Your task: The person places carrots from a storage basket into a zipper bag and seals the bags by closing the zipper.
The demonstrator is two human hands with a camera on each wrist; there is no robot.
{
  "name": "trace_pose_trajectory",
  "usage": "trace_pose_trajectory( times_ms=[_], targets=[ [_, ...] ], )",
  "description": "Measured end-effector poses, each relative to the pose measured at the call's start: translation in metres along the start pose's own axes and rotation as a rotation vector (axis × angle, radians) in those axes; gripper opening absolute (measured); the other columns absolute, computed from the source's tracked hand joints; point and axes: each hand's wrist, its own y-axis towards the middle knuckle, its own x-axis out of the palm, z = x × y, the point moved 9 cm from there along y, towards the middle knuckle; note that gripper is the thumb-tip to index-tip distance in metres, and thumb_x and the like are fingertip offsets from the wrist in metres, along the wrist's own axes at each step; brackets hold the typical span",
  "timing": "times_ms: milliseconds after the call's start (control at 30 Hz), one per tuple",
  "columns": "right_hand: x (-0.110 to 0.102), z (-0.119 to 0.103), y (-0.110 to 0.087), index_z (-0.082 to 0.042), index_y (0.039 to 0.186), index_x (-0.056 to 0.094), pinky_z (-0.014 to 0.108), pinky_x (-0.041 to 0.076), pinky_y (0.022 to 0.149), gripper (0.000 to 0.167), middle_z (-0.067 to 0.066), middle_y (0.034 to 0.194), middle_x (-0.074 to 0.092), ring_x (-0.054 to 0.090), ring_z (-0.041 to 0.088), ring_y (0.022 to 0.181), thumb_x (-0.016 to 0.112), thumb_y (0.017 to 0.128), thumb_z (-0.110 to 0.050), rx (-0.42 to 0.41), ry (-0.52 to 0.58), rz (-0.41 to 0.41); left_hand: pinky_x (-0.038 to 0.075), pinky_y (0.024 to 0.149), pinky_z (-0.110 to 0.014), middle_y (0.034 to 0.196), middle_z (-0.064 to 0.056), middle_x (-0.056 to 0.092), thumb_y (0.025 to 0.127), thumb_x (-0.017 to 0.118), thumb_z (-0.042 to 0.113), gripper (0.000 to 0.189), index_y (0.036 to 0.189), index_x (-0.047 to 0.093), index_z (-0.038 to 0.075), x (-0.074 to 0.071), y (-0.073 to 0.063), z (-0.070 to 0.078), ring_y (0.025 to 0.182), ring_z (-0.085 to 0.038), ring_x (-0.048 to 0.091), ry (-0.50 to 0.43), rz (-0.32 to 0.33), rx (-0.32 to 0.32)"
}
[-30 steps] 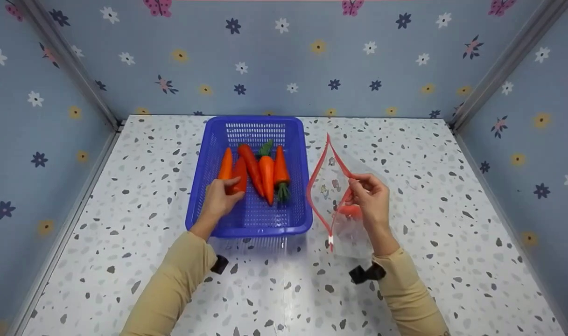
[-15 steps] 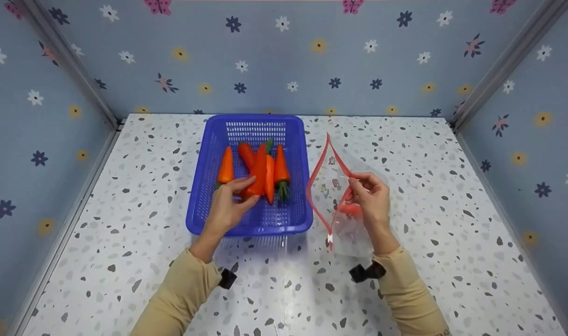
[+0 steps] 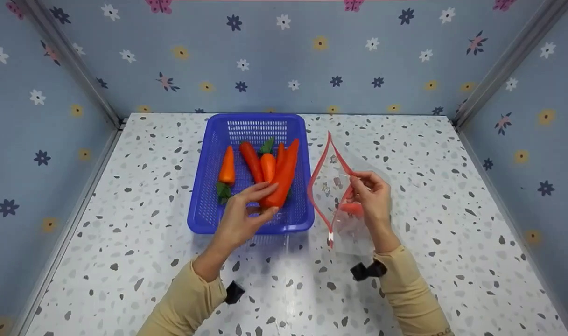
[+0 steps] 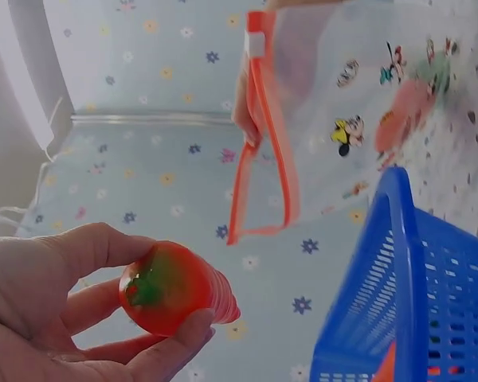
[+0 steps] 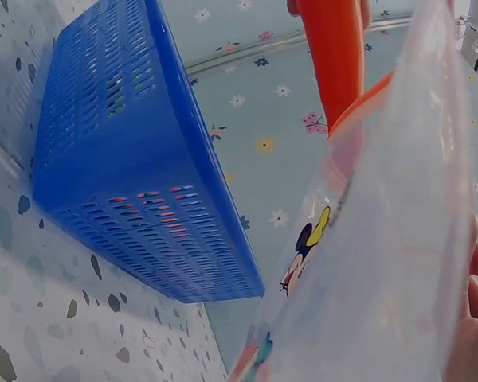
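My left hand (image 3: 239, 210) grips a red-orange carrot (image 3: 284, 179) by its thick end, thumb and fingers curled round it. The carrot tilts up over the right side of the blue basket (image 3: 199, 177), its tip towards the back. In the left wrist view the carrot's green stem end (image 4: 147, 286) faces the camera. My right hand (image 3: 375, 198) pinches the red rim of a clear zip bag (image 3: 354, 240) printed with cartoon figures. The bag's mouth gapes towards the basket. Inside the bag shows a reddish carrot-like thing (image 4: 406, 115) with a green end.
Several carrots lie in the basket, among them an orange carrot (image 3: 227, 168) on the left and a darker red carrot (image 3: 252, 161). The speckled white table (image 3: 139, 196) is bordered by flowered panels (image 3: 265, 51) at the back and sides.
My left hand has lifted the red-orange carrot from the left part of the basket and carried it right, across the other carrots. The right hand keeps its hold on the bag.
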Motion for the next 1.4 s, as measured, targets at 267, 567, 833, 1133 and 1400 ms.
trace_pose_trajectory(
  times_ms=[267,567,833,1133,1400],
  targets=[
    [0.013,-0.031,-0.011,0.004,0.092,0.062,0.026,0.047,0.042,0.014,0.014,0.067,0.055,0.054,0.019,0.046,0.063,0.08,-0.004,0.054,0.06,-0.016,0.048,0.078,-0.03,0.125,-0.013,0.047,0.079,0.066,0.007,0.042,0.119,0.056,0.005,0.016,-0.008,0.012,0.104,-0.027,0.052,-0.068,-0.124,-0.001],
    [0.024,-0.064,-0.023,0.007,0.091,0.06,0.024,0.046,0.042,0.013,0.009,0.065,0.055,0.052,0.014,0.046,0.061,0.082,-0.002,0.099,-0.054,0.039,0.048,0.078,-0.03,0.124,-0.013,0.049,0.08,0.066,0.011,0.042,0.12,0.056,0.004,0.033,-0.011,0.018,0.105,-0.027,0.05,-0.117,-0.243,0.016],
    [0.026,-0.066,-0.024,0.011,0.093,0.059,0.025,0.046,0.041,0.013,0.011,0.063,0.054,0.052,0.016,0.044,0.058,0.082,0.004,0.1,-0.013,0.02,0.048,0.076,-0.029,0.121,-0.016,0.051,0.08,0.065,0.008,0.04,0.118,0.056,0.0,0.046,-0.002,0.01,0.098,-0.025,0.053,-0.16,-0.295,0.01],
    [0.028,-0.073,-0.025,0.012,0.091,0.059,0.025,0.046,0.04,0.011,0.011,0.061,0.053,0.051,0.016,0.043,0.058,0.081,0.006,0.056,0.005,0.0,0.045,0.065,-0.025,0.104,-0.012,0.059,0.081,0.065,0.011,0.04,0.119,0.056,0.003,0.052,0.014,0.001,0.083,-0.021,0.053,-0.148,-0.299,-0.055],
    [0.03,-0.078,-0.026,0.011,0.092,0.059,0.026,0.047,0.042,0.013,0.012,0.063,0.052,0.052,0.016,0.044,0.059,0.082,0.003,0.052,-0.024,-0.02,0.047,0.072,-0.028,0.103,-0.016,0.055,0.084,0.061,0.011,0.037,0.12,0.055,0.002,0.056,0.029,-0.013,0.083,-0.022,0.053,-0.238,-0.263,-0.165]
  ],
)
